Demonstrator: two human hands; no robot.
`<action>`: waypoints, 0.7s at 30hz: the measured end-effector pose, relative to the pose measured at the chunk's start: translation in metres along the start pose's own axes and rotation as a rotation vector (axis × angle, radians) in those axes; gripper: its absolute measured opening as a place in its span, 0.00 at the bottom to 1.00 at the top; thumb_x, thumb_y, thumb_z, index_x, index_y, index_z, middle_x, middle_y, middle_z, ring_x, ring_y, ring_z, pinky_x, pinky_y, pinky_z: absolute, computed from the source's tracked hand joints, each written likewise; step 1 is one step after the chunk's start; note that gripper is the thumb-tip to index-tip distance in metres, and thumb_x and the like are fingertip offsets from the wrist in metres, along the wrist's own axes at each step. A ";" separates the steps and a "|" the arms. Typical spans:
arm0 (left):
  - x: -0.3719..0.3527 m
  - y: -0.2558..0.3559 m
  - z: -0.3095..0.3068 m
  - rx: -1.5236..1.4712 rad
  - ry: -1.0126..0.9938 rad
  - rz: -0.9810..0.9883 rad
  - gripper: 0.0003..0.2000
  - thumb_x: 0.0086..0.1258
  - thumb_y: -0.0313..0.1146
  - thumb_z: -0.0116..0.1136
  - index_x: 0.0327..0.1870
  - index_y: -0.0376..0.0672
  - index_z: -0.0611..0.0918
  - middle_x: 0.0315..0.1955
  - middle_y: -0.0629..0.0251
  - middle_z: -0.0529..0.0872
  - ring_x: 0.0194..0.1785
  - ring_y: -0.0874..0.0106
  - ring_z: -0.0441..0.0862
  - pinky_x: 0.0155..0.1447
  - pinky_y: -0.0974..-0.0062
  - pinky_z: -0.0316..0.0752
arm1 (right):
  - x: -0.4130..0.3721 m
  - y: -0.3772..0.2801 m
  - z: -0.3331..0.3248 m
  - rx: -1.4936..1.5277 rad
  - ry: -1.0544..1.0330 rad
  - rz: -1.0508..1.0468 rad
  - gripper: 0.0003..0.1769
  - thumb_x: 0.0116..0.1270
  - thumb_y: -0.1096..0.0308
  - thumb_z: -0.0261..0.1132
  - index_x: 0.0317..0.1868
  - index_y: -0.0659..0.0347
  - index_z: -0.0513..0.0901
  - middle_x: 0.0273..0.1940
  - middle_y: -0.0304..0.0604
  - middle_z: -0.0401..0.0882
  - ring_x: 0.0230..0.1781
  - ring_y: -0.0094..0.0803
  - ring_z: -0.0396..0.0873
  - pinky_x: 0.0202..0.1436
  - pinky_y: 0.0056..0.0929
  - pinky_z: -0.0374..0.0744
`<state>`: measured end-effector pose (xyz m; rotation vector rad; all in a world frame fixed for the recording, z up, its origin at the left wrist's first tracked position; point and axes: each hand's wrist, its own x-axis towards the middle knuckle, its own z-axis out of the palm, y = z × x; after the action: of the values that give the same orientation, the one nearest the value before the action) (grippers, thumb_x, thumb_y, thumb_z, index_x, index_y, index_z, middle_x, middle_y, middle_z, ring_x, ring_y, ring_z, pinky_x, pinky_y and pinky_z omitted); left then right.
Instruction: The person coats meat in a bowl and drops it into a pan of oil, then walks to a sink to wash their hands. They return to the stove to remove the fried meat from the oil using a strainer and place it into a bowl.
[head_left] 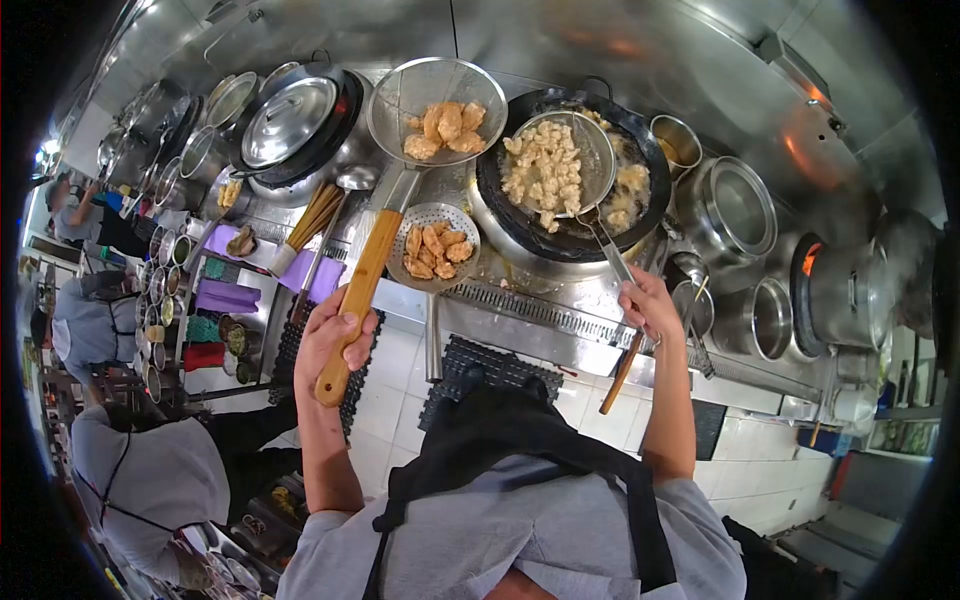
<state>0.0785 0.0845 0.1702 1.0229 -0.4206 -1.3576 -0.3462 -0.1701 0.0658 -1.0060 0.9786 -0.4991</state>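
My left hand (pixel 335 340) is wrapped round the wooden handle of a wire strainer (pixel 438 75), which holds several browned meat pieces (pixel 446 128). Below that strainer, a perforated ladle (pixel 433 217) carries more pieces like them. The fingers of my right hand (pixel 652 303) close round the handle of a second strainer (pixel 601 160), full of pale fried pieces (pixel 543 168). This strainer is over a black wok (pixel 655 215) of bubbling oil, where other pieces float.
Steel pots (pixel 738 208) and a small metal container (pixel 676 143) stand right of the wok. A lidded wok (pixel 290 122), wooden sticks (pixel 312 215) and purple cloths (pixel 228 296) are at the left. Several people in grey shirts (pixel 150 470) are on the far left.
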 end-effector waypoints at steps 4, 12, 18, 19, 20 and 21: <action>0.001 -0.001 0.000 -0.009 0.002 -0.002 0.21 0.69 0.27 0.57 0.62 0.31 0.72 0.33 0.57 0.80 0.18 0.81 0.72 0.20 0.83 0.70 | -0.006 0.001 0.000 -0.041 0.003 -0.045 0.25 0.76 0.72 0.58 0.71 0.62 0.71 0.23 0.36 0.72 0.11 0.17 0.61 0.13 0.18 0.60; 0.001 -0.001 0.001 0.038 0.016 -0.012 0.22 0.69 0.30 0.57 0.62 0.31 0.71 0.32 0.58 0.79 0.18 0.81 0.72 0.20 0.83 0.68 | -0.013 0.008 0.007 -0.142 0.139 -0.060 0.24 0.75 0.74 0.57 0.71 0.59 0.74 0.21 0.35 0.71 0.12 0.17 0.61 0.14 0.19 0.60; 0.002 -0.005 0.001 0.081 0.015 -0.016 0.22 0.69 0.32 0.57 0.61 0.31 0.72 0.32 0.59 0.78 0.18 0.81 0.71 0.20 0.83 0.66 | -0.020 0.003 -0.008 -0.318 0.285 -0.162 0.25 0.74 0.75 0.57 0.71 0.60 0.74 0.20 0.33 0.70 0.12 0.17 0.61 0.14 0.20 0.60; 0.002 -0.004 0.003 0.087 0.017 -0.018 0.22 0.69 0.32 0.57 0.60 0.31 0.72 0.32 0.59 0.78 0.18 0.81 0.71 0.20 0.83 0.66 | -0.021 0.001 -0.012 -0.314 0.299 -0.171 0.25 0.74 0.75 0.57 0.71 0.60 0.74 0.20 0.32 0.69 0.12 0.17 0.61 0.14 0.20 0.59; 0.001 -0.004 0.004 0.091 0.022 -0.020 0.21 0.69 0.32 0.57 0.60 0.31 0.72 0.31 0.59 0.78 0.18 0.81 0.71 0.20 0.83 0.66 | -0.023 0.000 -0.015 -0.311 0.310 -0.179 0.25 0.74 0.76 0.57 0.71 0.60 0.74 0.20 0.32 0.69 0.12 0.17 0.61 0.14 0.20 0.59; 0.000 -0.006 0.003 0.082 0.016 -0.025 0.21 0.69 0.32 0.57 0.60 0.31 0.72 0.31 0.59 0.78 0.18 0.81 0.71 0.20 0.83 0.66 | -0.027 -0.002 -0.017 -0.307 0.323 -0.187 0.25 0.74 0.76 0.57 0.71 0.61 0.74 0.20 0.31 0.69 0.12 0.17 0.61 0.14 0.20 0.59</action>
<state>0.0730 0.0840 0.1674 1.1093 -0.4560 -1.3626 -0.3740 -0.1592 0.0765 -1.3271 1.2827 -0.6956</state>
